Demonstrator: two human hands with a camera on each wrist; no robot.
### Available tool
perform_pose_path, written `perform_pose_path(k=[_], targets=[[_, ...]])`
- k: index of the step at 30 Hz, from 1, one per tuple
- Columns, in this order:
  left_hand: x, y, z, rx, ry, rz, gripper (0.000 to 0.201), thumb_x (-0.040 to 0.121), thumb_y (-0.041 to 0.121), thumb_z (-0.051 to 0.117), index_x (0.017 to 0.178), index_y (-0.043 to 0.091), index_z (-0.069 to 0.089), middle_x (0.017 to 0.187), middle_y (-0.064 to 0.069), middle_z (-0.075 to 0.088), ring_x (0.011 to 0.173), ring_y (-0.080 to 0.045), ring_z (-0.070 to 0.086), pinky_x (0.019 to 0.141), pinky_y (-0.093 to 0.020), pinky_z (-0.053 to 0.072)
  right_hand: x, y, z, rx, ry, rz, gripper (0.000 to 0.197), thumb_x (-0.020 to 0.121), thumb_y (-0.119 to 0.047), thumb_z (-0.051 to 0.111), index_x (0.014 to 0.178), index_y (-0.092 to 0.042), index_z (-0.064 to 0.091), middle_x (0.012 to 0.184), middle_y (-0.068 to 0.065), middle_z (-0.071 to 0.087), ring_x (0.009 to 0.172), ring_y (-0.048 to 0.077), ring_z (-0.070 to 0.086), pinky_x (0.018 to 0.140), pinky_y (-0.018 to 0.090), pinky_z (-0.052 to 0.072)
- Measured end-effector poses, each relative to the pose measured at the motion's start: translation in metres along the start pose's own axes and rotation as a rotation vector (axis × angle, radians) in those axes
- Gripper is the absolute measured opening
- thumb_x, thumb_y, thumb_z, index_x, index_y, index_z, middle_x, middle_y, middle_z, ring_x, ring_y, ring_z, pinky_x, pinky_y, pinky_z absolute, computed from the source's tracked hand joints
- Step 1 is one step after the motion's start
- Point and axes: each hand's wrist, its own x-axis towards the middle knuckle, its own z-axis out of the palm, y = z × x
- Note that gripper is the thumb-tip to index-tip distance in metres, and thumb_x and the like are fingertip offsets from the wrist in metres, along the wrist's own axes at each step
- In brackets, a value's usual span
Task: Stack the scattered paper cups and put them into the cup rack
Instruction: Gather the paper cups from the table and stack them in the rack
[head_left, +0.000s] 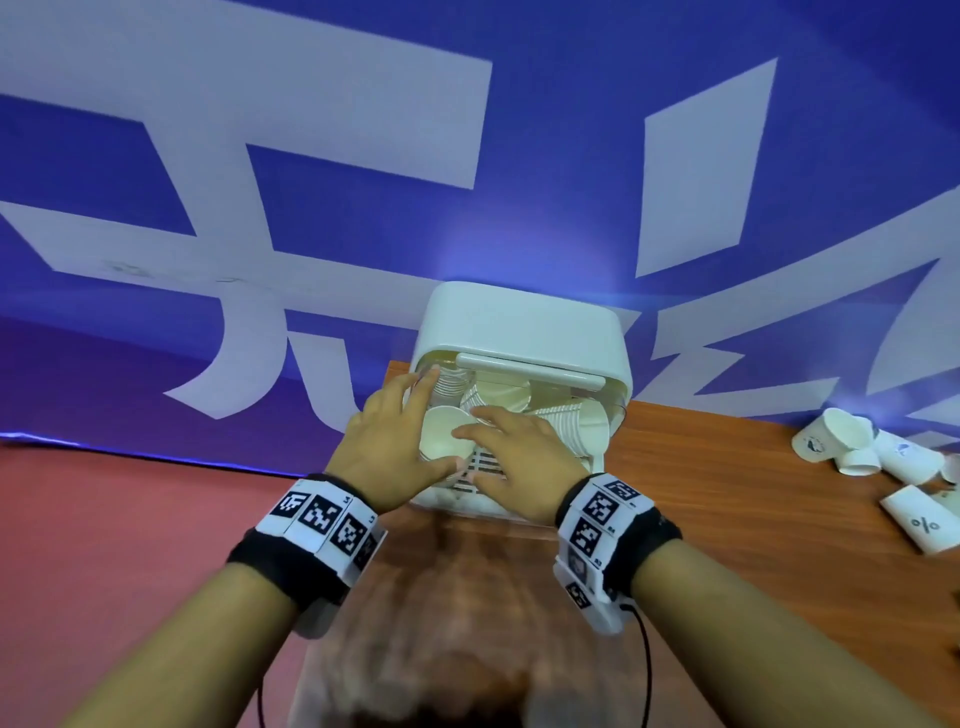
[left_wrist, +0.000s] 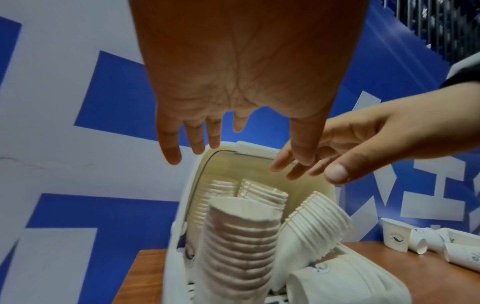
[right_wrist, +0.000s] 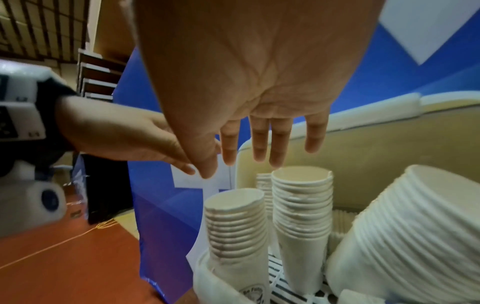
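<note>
- Brown wood-grain table top (head_left: 727, 499): carries every item listed here; its left edge borders a red floor (head_left: 130, 519).
- White plastic cup rack with a raised hood lid (head_left: 519, 322): stands on the far left part of the table.
- Loose white paper cups with dark printed logos (head_left: 852, 441): lie scattered in a cluster on the table's right side, most on their sides, well apart from the rack.
</note>
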Motion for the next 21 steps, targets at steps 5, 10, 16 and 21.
perform_pose_path(k=[5,10,16,21], targets=[[0.002,0.042,0.009,-0.058,0.083,0.113,0.067,0.084,0.04,0.058,0.142,0.023,0.03,0.14,0.0,0.044,0.128,-0.021,0.042,0.109,-0.042,0.03,-0.039,0.033,-0.016,0.04,0.04,0.088,0.046,0.09,-0.036,0.052,0.134,-0.031,0.044,0.144,-0.007,0.035,0.127,0.018,0.042,0.105,0.039,0.031],[0.011,0.108,0.039,-0.076,0.001,0.187,0.052,0.085,0.032,0.06,0.133,0.021,0.043,0.125,-0.003,0.054,0.117,-0.025,0.049,0.095,-0.04,0.042,-0.093,0.09,-0.024,0.081,0.01,0.183,0.043,0.09,-0.035,0.052,0.132,-0.03,0.046,0.135,-0.008,0.043,0.114,0.016,0.052,0.099,0.038,0.038],[0.037,0.217,0.099,0.004,-0.065,0.231,0.054,0.086,0.035,0.057,0.136,0.023,0.04,0.132,-0.002,0.049,0.12,-0.021,0.045,0.099,-0.037,0.038,-0.172,0.201,-0.031,0.102,-0.022,0.251,0.042,0.091,-0.038,0.052,0.132,-0.031,0.045,0.132,-0.006,0.043,0.104,0.016,0.055,0.094,0.036,0.042],[0.061,0.311,0.159,0.055,-0.14,0.228,0.057,0.087,0.038,0.056,0.139,0.026,0.035,0.137,0.002,0.043,0.124,-0.021,0.04,0.103,-0.039,0.036,-0.24,0.306,-0.037,0.152,-0.052,0.349,0.044,0.09,-0.04,0.053,0.132,-0.034,0.043,0.132,-0.008,0.042,0.105,0.014,0.053,0.09,0.037,0.047]])
